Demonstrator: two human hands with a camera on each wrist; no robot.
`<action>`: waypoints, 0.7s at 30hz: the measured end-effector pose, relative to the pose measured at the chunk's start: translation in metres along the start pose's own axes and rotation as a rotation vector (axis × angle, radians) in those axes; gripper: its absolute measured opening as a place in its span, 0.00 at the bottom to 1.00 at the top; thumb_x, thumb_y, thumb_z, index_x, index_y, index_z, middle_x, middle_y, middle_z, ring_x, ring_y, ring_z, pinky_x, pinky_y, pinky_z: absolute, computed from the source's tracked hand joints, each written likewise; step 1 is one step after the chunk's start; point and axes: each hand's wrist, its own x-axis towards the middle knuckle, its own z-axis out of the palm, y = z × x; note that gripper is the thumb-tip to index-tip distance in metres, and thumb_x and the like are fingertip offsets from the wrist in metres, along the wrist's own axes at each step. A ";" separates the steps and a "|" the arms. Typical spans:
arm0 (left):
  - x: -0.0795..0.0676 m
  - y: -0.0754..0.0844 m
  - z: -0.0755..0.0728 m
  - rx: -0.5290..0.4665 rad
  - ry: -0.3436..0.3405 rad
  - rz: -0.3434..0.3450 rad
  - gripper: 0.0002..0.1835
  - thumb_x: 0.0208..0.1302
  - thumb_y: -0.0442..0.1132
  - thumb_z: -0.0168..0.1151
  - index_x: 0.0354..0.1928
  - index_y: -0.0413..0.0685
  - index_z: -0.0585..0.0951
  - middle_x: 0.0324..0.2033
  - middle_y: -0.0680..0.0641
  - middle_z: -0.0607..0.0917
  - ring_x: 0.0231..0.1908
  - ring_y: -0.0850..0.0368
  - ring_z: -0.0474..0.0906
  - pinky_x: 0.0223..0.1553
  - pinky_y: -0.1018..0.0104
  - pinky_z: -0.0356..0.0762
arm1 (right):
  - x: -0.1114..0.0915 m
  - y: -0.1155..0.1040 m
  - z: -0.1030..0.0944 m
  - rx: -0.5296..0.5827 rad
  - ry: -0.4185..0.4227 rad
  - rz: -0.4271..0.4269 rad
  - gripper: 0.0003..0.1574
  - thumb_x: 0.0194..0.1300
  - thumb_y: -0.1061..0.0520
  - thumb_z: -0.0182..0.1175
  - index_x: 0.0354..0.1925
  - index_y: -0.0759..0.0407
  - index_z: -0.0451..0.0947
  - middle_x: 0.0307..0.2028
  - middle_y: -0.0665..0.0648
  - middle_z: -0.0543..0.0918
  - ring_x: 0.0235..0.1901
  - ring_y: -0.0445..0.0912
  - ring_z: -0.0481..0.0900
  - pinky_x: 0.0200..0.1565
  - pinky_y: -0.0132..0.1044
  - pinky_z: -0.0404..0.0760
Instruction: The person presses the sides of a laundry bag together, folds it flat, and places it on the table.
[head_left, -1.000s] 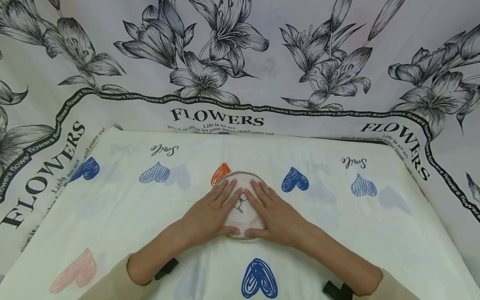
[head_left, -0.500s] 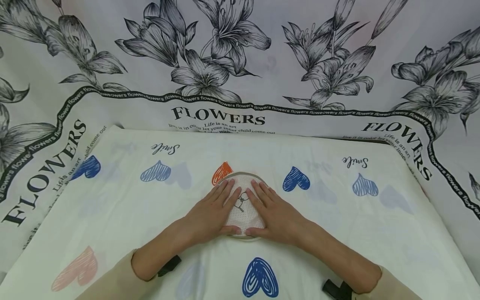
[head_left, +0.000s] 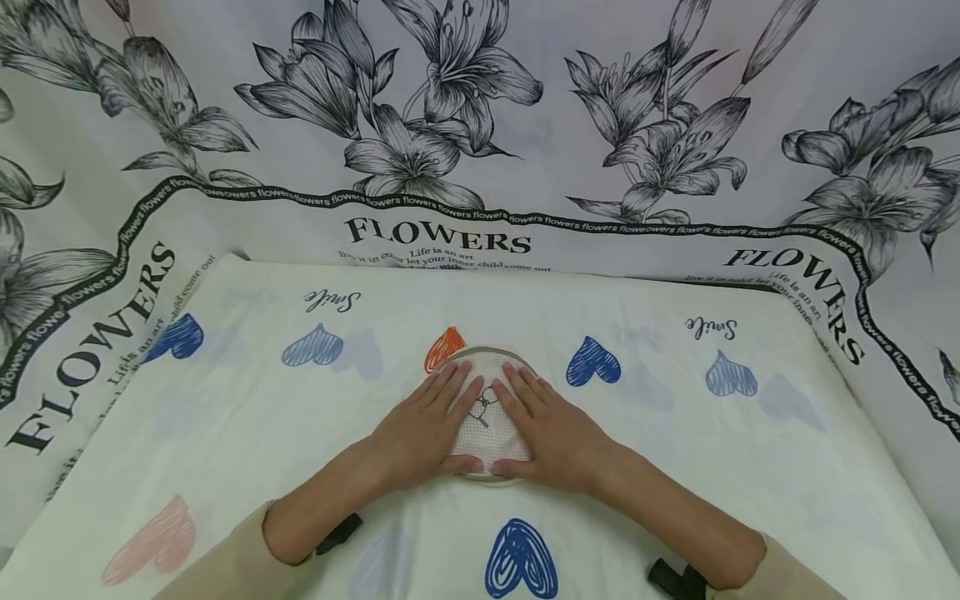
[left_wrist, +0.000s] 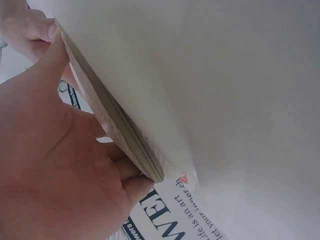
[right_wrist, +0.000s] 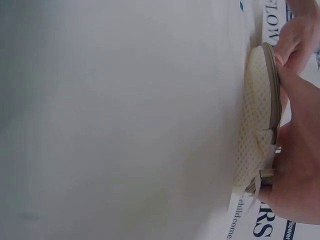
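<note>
A round, cream mesh zip pouch (head_left: 489,442) with beige edging and a dark line drawing on top lies at the middle of the bed-like white surface. My left hand (head_left: 422,437) rests on its left half, fingers straight and pointing away, thumb at the near edge. On the right half my right hand (head_left: 564,435) rests the same way; the two thumbs nearly meet. The left wrist view shows the zipper (left_wrist: 125,122) along the pouch's side. In the right wrist view, the puffed mesh side (right_wrist: 257,95) and a small tab (right_wrist: 265,175) show. The contents are hidden.
The white cloth (head_left: 652,517) is printed with hearts and the word "Smile". Behind it hangs a flower-printed curtain (head_left: 547,167) with "FLOWERS" lettering. Black wrist straps (head_left: 678,579) sit near the beige sleeves (head_left: 232,558).
</note>
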 end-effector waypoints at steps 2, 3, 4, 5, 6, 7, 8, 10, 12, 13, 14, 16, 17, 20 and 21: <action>0.000 0.000 0.000 -0.007 0.004 -0.001 0.53 0.62 0.69 0.58 0.76 0.38 0.56 0.75 0.33 0.52 0.75 0.38 0.46 0.73 0.48 0.50 | -0.001 0.000 -0.001 -0.003 0.011 -0.002 0.64 0.62 0.22 0.53 0.79 0.56 0.45 0.78 0.60 0.41 0.77 0.56 0.41 0.73 0.49 0.51; 0.000 0.000 0.000 -0.012 0.006 -0.002 0.54 0.62 0.69 0.58 0.76 0.38 0.56 0.76 0.34 0.52 0.75 0.38 0.45 0.73 0.48 0.50 | -0.001 0.000 -0.002 -0.005 0.017 -0.005 0.64 0.62 0.22 0.53 0.79 0.56 0.45 0.78 0.60 0.41 0.77 0.56 0.41 0.73 0.49 0.51; 0.000 0.000 0.000 -0.015 0.007 -0.005 0.54 0.62 0.69 0.58 0.76 0.38 0.56 0.76 0.34 0.52 0.75 0.38 0.45 0.73 0.49 0.50 | -0.002 0.000 -0.002 -0.006 0.023 -0.007 0.64 0.62 0.22 0.53 0.79 0.56 0.45 0.78 0.60 0.42 0.77 0.57 0.41 0.73 0.49 0.51; 0.000 0.000 0.000 -0.018 0.008 -0.008 0.54 0.61 0.69 0.58 0.77 0.39 0.55 0.76 0.34 0.51 0.76 0.39 0.45 0.73 0.49 0.49 | -0.002 0.000 -0.002 -0.008 0.029 -0.009 0.64 0.62 0.22 0.53 0.79 0.56 0.45 0.78 0.60 0.42 0.77 0.56 0.41 0.73 0.49 0.51; 0.000 0.000 0.000 -0.022 0.010 -0.012 0.54 0.61 0.69 0.58 0.77 0.39 0.55 0.76 0.35 0.51 0.76 0.39 0.45 0.74 0.49 0.49 | -0.002 0.001 -0.002 -0.008 0.037 -0.012 0.64 0.62 0.22 0.53 0.79 0.56 0.46 0.78 0.60 0.42 0.77 0.57 0.41 0.73 0.49 0.52; 0.000 -0.001 0.000 -0.023 0.014 -0.015 0.54 0.61 0.70 0.58 0.77 0.40 0.55 0.76 0.35 0.51 0.76 0.40 0.44 0.74 0.50 0.49 | -0.002 0.001 -0.003 -0.008 0.042 -0.013 0.64 0.62 0.21 0.53 0.79 0.56 0.46 0.78 0.60 0.42 0.77 0.56 0.40 0.73 0.49 0.52; 0.000 -0.001 0.000 -0.024 0.020 -0.018 0.54 0.61 0.70 0.58 0.77 0.40 0.55 0.76 0.35 0.51 0.76 0.40 0.44 0.74 0.50 0.49 | -0.002 0.002 -0.003 -0.009 0.046 -0.013 0.64 0.62 0.21 0.52 0.79 0.55 0.45 0.79 0.60 0.42 0.77 0.56 0.40 0.73 0.48 0.51; -0.001 -0.001 0.000 -0.022 0.030 -0.022 0.53 0.61 0.70 0.57 0.77 0.41 0.55 0.76 0.36 0.51 0.76 0.40 0.44 0.74 0.50 0.48 | -0.003 0.003 -0.005 -0.007 0.054 -0.008 0.64 0.61 0.20 0.51 0.79 0.54 0.45 0.79 0.59 0.41 0.77 0.55 0.39 0.74 0.48 0.51; -0.002 -0.002 -0.001 -0.026 0.041 -0.028 0.53 0.62 0.70 0.57 0.77 0.40 0.55 0.76 0.35 0.51 0.76 0.39 0.43 0.74 0.49 0.49 | -0.004 0.004 -0.006 -0.004 0.062 -0.003 0.64 0.61 0.19 0.49 0.79 0.54 0.44 0.79 0.58 0.40 0.77 0.54 0.39 0.74 0.47 0.50; -0.002 -0.002 -0.001 -0.029 0.046 -0.032 0.53 0.62 0.70 0.57 0.77 0.40 0.55 0.76 0.35 0.51 0.76 0.38 0.43 0.74 0.48 0.49 | -0.005 0.004 -0.006 -0.003 0.063 0.001 0.65 0.61 0.18 0.48 0.79 0.53 0.44 0.79 0.57 0.40 0.77 0.54 0.38 0.74 0.47 0.50; -0.003 -0.002 -0.002 -0.036 0.050 -0.036 0.52 0.63 0.69 0.57 0.77 0.40 0.56 0.76 0.35 0.51 0.76 0.38 0.44 0.73 0.48 0.49 | -0.005 0.005 -0.007 -0.001 0.067 0.003 0.65 0.61 0.18 0.47 0.79 0.53 0.44 0.79 0.57 0.40 0.77 0.54 0.38 0.74 0.47 0.50; -0.005 -0.003 -0.003 -0.043 0.054 -0.049 0.52 0.63 0.69 0.57 0.77 0.40 0.55 0.76 0.35 0.51 0.75 0.37 0.44 0.73 0.46 0.50 | -0.006 0.006 -0.008 -0.005 0.077 0.002 0.64 0.61 0.17 0.45 0.79 0.53 0.44 0.79 0.57 0.40 0.77 0.55 0.40 0.73 0.47 0.50; -0.006 -0.003 -0.004 -0.048 0.058 -0.055 0.53 0.63 0.69 0.57 0.77 0.41 0.55 0.76 0.35 0.51 0.75 0.37 0.44 0.73 0.45 0.50 | -0.007 0.007 -0.009 -0.006 0.082 0.000 0.64 0.62 0.18 0.45 0.79 0.53 0.44 0.79 0.58 0.41 0.77 0.56 0.40 0.73 0.48 0.50; -0.010 -0.004 -0.005 -0.058 0.077 -0.071 0.53 0.62 0.69 0.57 0.77 0.41 0.55 0.76 0.35 0.51 0.75 0.36 0.45 0.72 0.43 0.51 | -0.008 0.009 -0.012 -0.007 0.091 -0.009 0.62 0.63 0.18 0.44 0.79 0.54 0.45 0.79 0.58 0.42 0.77 0.57 0.42 0.73 0.49 0.50; -0.011 -0.004 -0.006 -0.060 0.083 -0.076 0.53 0.62 0.70 0.58 0.77 0.42 0.55 0.76 0.35 0.51 0.75 0.36 0.44 0.72 0.43 0.51 | -0.008 0.010 -0.013 -0.007 0.089 -0.009 0.62 0.64 0.19 0.43 0.79 0.54 0.44 0.79 0.58 0.42 0.77 0.58 0.42 0.73 0.49 0.50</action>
